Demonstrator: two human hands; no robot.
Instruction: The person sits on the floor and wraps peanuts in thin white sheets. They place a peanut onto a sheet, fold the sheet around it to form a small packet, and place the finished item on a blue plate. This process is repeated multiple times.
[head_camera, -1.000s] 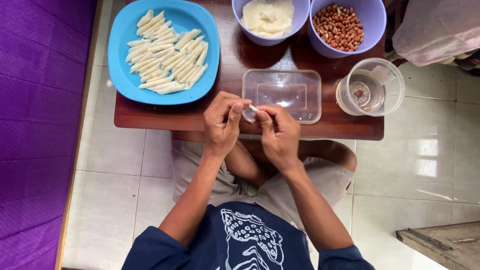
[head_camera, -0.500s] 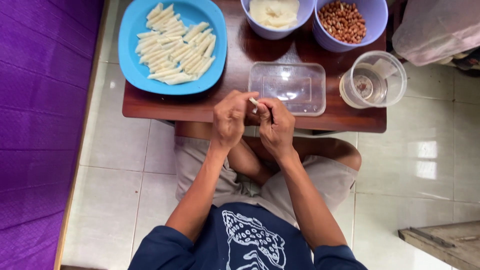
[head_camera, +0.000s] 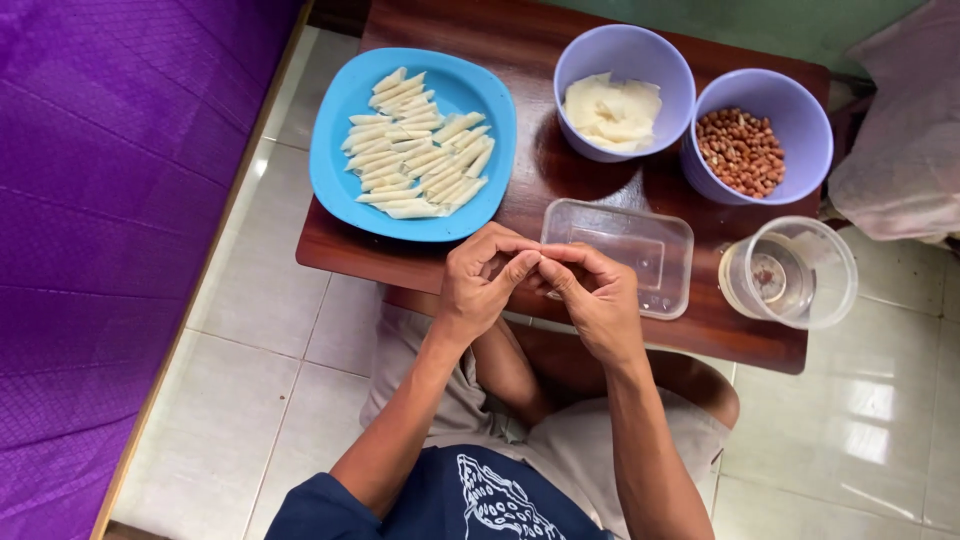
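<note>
My left hand (head_camera: 482, 285) and my right hand (head_camera: 592, 295) meet fingertip to fingertip over the near edge of the brown table (head_camera: 560, 185). They pinch a small white pastry piece between them, and the fingers hide almost all of it. Just behind the hands lies an empty clear plastic box (head_camera: 645, 240). A blue plate (head_camera: 335, 150) at the left holds several rolled white pastry sticks (head_camera: 415, 145). One purple bowl (head_camera: 575, 65) holds white wrapper sheets (head_camera: 612, 110); another purple bowl (head_camera: 810, 125) holds peanuts (head_camera: 740, 150).
A clear round tub (head_camera: 800, 275) with a little liquid stands at the table's right front corner. A purple mat (head_camera: 100, 220) covers the floor at the left. Pale tiles (head_camera: 280, 360) surround my knees. A pinkish cloth (head_camera: 905, 130) hangs at the right.
The view has moved closer. My hands stay together at the table's edge. The white piece that showed between my fingertips is now covered by the fingers.
</note>
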